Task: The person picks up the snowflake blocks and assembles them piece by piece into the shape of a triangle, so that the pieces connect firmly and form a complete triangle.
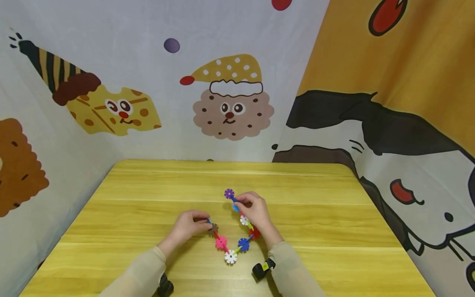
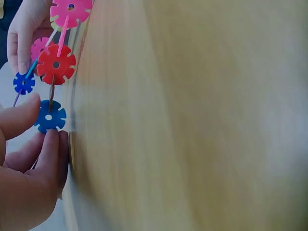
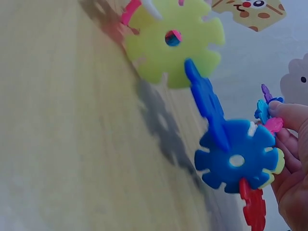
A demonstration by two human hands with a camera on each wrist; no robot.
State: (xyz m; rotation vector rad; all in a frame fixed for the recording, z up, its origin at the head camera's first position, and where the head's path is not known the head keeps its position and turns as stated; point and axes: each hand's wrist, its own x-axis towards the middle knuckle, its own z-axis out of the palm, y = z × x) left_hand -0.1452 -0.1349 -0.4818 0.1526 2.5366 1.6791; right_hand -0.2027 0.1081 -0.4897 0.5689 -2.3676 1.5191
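Observation:
A chain of slotted snowflake discs in several colours hangs in a U between the two hands, with a white disc [image 1: 231, 257] at its bottom in the head view. My left hand [image 1: 187, 226] pinches one end, thumb and fingers on a blue disc [image 2: 58, 114]; a red disc [image 2: 47, 72] lies farther along. The right hand [image 1: 255, 209] pinches the chain near the other end, just below a purple disc [image 1: 225, 193] that sticks out past the fingertips. From the right wrist, a large yellow-green disc [image 3: 149, 62] and a blue disc [image 3: 219, 161] show close up.
The light wooden table [image 1: 148, 185] spreads under both hands. Black wrist devices show at the right cuff [image 1: 261, 270] and the left cuff [image 1: 165, 285]. A cartoon-printed cloth [image 1: 148, 62] hangs behind the table's far edge.

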